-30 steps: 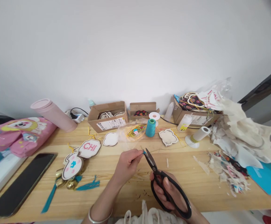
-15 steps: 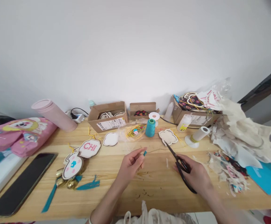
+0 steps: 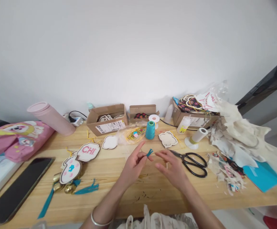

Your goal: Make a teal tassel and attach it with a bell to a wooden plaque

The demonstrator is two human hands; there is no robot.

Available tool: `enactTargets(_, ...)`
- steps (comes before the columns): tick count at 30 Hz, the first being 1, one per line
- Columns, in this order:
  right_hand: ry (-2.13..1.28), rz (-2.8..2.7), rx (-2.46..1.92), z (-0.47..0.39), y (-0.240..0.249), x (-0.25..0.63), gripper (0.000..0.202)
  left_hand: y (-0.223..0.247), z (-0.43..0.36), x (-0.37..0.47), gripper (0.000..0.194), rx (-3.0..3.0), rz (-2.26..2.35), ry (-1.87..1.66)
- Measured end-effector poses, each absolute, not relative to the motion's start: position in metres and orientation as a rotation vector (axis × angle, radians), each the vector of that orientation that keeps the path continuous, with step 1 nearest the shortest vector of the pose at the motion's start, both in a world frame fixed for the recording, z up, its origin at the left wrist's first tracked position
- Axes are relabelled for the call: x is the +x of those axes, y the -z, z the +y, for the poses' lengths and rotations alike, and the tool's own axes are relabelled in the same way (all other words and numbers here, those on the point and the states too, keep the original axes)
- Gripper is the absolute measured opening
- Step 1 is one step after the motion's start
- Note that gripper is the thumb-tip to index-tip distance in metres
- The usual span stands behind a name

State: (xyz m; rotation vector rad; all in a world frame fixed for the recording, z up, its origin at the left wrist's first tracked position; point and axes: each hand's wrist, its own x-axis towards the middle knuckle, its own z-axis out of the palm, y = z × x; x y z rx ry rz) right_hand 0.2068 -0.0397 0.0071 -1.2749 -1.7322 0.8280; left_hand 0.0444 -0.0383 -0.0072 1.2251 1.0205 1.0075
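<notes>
Now, mid-frame, the left hand [image 3: 133, 163] pinches a small blue thread bundle [image 3: 150, 152]; beside it, the right hand [image 3: 174, 172] has parted fingers, its hold unclear. Apparently fingertip handling is underway; adjusting the strands would call for a light touch.

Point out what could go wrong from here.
The scissors lie beside the right hand, blades toward the work, so a sideways move might catch them. The small teal tuft pinched in the left hand shows loose, splayed strands and could slip or fray. The teal thread cone stands upright just beyond; a reaching hand might topple it.
</notes>
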Motion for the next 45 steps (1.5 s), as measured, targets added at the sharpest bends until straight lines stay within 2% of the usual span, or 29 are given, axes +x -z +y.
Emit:
enactTargets(4, -1.111, -1.374, -1.131, -0.029, 0.007, 0.168, 0.019, 0.006, -0.032, 0.041, 0.061, 1.189, 0.999, -0.91)
enactTargets(9, -1.254, -1.135, -1.103, -0.017, 0.01, 0.168, 0.018, 0.009, -0.026, 0.024, 0.029, 1.15, 1.105, -0.796)
enactTargets(15, -1.312, -0.798, -1.067, -0.024, 0.008, 0.159, 0.029, 0.024, -0.029, 0.016, 0.029, 0.965, 1.039, -0.861)
enactTargets(19, -1.491, -0.853, -1.011, -0.031, 0.025, 0.139, 0.021, 0.025, -0.032, 0.017, 0.026, 0.967, 1.017, -0.903)
enactTargets(23, -1.462, -0.698, -1.003, -0.017, 0.033, 0.148, 0.017, 0.02, -0.033, 0.015, 0.026, 0.984, 0.997, -0.893)
enactTargets(27, -1.383, -0.602, -0.95, -0.01, 0.014, 0.171, 0.021, 0.02, -0.036, 0.01, 0.024, 0.933, 0.966, -0.928)
enactTargets(33, -1.613, -0.803, -0.992, -0.039, 0.015, 0.144, 0.025, 0.018, -0.037, 0.011, 0.023, 0.928, 0.909, -0.915)
enactTargets(37, -1.505, -0.791, -1.036, -0.027, 0.028, 0.149, 0.025, 0.019, -0.035, 0.008, 0.023, 0.88, 0.89, -0.845)
enactTargets(41, -1.387, -0.689, -1.027, -0.015, 0.014, 0.173, 0.021, 0.022, -0.035, 0.006, 0.022, 0.824, 0.887, -0.839)
enactTargets(45, -1.515, -0.862, -1.151, -0.029, 0.004, 0.166, 0.026, 0.019, -0.036, 0.01, 0.021, 0.795, 0.908, -0.854)
